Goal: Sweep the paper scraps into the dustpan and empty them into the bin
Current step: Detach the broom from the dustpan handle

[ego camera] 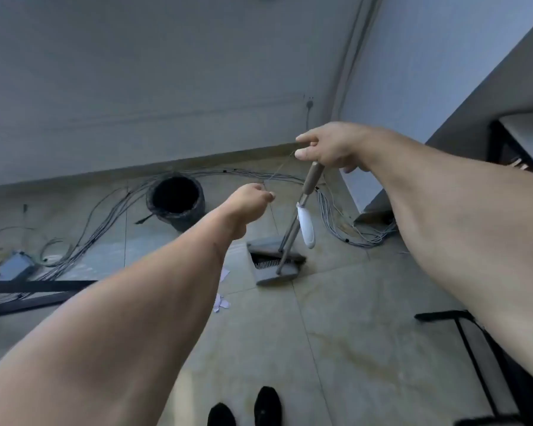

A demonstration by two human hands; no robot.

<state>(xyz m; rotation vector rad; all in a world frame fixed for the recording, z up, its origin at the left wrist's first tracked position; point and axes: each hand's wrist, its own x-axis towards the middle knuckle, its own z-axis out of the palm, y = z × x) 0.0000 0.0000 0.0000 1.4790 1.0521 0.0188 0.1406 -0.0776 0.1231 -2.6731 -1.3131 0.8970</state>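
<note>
left hand (249, 200) fisted, right hand (333, 147) gripping

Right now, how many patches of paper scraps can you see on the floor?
2. One patch of paper scraps lies just left of the dustpan, beside the left forearm. The other lies nearer the feet. The forearm may hide more.

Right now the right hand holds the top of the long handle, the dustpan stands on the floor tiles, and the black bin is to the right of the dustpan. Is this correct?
Not quite. The head view shows the black bin to the left of the dustpan, near the wall. The rest is correct: the right hand holds the top of the long handle, and the dustpan stands on the floor tiles.
</note>
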